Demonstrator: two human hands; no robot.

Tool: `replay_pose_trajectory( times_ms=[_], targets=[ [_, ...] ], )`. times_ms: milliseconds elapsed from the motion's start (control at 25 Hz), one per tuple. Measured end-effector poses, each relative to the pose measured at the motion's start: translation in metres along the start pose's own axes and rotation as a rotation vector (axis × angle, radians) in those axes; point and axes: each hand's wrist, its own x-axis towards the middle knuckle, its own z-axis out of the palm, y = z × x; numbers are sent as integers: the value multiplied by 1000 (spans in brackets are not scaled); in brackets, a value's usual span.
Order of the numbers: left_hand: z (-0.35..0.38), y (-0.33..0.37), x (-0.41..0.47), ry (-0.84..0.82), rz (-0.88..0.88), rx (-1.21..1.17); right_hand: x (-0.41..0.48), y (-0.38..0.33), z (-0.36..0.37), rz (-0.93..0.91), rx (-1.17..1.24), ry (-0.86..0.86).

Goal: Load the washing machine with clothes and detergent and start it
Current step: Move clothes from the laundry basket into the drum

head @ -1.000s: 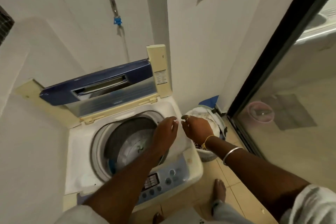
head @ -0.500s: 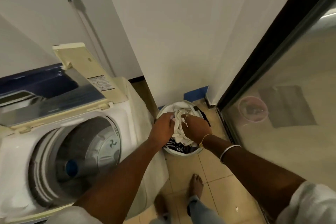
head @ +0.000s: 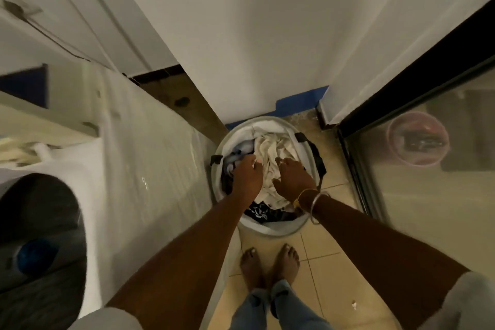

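Clutching clothes (head: 270, 149) in the basket (head: 267, 232) with curled fingers (head: 251, 163), left hand (head: 247, 178) and right hand (head: 293, 178) may drop loosely gathered pieces.

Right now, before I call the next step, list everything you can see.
washing machine: one, white, left, drum opening showing
basket: one, pale, on the floor right of the machine
clothes: a heap, white, blue and dark, in the basket
bowl: one, pink, behind the glass, right
glass door: one, black frame, right
floor: beige tiles
feet: two, bare, before the basket
left hand: in the basket, fingers curled into clothes
right hand: on the white cloth, grip unclear
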Motion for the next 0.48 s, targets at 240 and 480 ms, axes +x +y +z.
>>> replay_pose_trajectory(
  times_ms=[240, 480],
  targets=[
    [42, -56, 54, 17, -132, -25, 86, 27, 80, 102, -21, -142],
    [32, -75, 48, -96, -110, 2, 86, 8, 59, 79, 188, 99]
  ],
)
